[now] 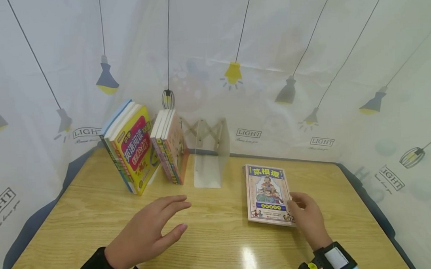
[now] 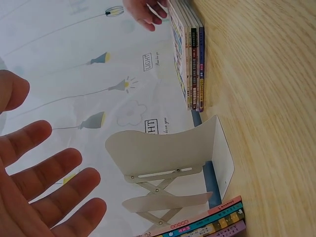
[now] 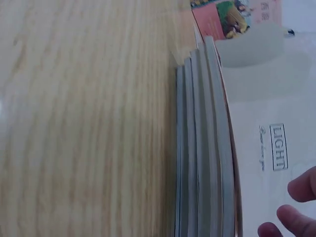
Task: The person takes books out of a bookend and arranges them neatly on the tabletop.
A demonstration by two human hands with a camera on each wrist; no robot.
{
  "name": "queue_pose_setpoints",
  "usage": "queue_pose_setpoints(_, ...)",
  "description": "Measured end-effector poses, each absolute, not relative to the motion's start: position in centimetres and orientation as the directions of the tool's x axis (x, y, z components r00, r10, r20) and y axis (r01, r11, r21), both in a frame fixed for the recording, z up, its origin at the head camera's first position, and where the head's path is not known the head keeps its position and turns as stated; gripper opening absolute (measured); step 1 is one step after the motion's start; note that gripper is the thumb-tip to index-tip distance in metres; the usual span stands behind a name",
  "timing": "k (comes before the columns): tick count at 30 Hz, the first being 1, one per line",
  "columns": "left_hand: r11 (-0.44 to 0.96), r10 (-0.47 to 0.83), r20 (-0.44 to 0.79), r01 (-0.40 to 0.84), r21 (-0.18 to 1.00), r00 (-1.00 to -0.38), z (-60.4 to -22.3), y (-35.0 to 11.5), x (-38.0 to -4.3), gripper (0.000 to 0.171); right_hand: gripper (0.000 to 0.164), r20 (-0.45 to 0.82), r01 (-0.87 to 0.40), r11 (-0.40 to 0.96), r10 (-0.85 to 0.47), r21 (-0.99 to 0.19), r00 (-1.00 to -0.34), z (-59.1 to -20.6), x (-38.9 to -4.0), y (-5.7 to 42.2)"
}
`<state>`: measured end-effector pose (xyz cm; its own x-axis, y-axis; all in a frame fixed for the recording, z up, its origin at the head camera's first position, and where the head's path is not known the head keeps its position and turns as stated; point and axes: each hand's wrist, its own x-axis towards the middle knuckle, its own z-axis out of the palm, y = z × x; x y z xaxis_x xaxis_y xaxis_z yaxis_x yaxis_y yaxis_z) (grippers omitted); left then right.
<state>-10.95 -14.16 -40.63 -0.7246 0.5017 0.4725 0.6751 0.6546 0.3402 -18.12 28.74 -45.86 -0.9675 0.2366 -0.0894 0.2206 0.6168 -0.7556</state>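
Note:
My right hand (image 1: 307, 218) is at the right edge of a stack of several books (image 1: 269, 192) lying flat, a pink-bordered one with a blue title band on top. In the right wrist view its fingertips (image 3: 298, 219) show apart from the page edges of the stack (image 3: 210, 158). My left hand (image 1: 147, 228) is held over the table with fingers spread and nothing in them. Ahead of it are upright books, a large yellow-covered one (image 1: 135, 149) in front at the left and several smaller ones (image 1: 169, 148) beside it.
A white metal bookend (image 1: 212, 150) with a crisscross folding frame stands right of the smaller books. The wooden table (image 1: 212, 245) meets a white curtain (image 1: 265, 125) printed with lamps at its back and sides.

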Motion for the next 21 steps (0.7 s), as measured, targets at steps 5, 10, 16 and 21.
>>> queue_pose_setpoints(5,0.647,0.502,0.476,0.679,0.347,-0.721,-40.5,-14.3,-10.9,0.043,0.045,0.089,-0.036,0.65,0.048,-0.759,-0.995,-46.0,-17.8,27.4)
queue_pose_setpoints(10,0.649,0.497,0.473,0.673,0.354,-0.728,-40.6,-14.3,-11.0,0.046,0.044,0.215,-0.236,0.61,-0.109,-0.756,-0.97,-45.7,-17.4,26.0)
queue_pose_setpoints(16,0.649,0.495,0.47,0.67,0.36,-0.731,-40.7,-14.2,-11.2,0.048,0.045,0.312,-0.367,0.586,-0.198,-0.722,-0.929,-45.0,-16.8,24.3)
queue_pose_setpoints(21,0.651,0.492,0.465,0.666,0.365,-0.736,-40.8,-14.1,-11.3,0.05,0.045,0.343,-0.421,0.573,-0.246,-0.703,-0.907,-44.4,-16.3,23.0)
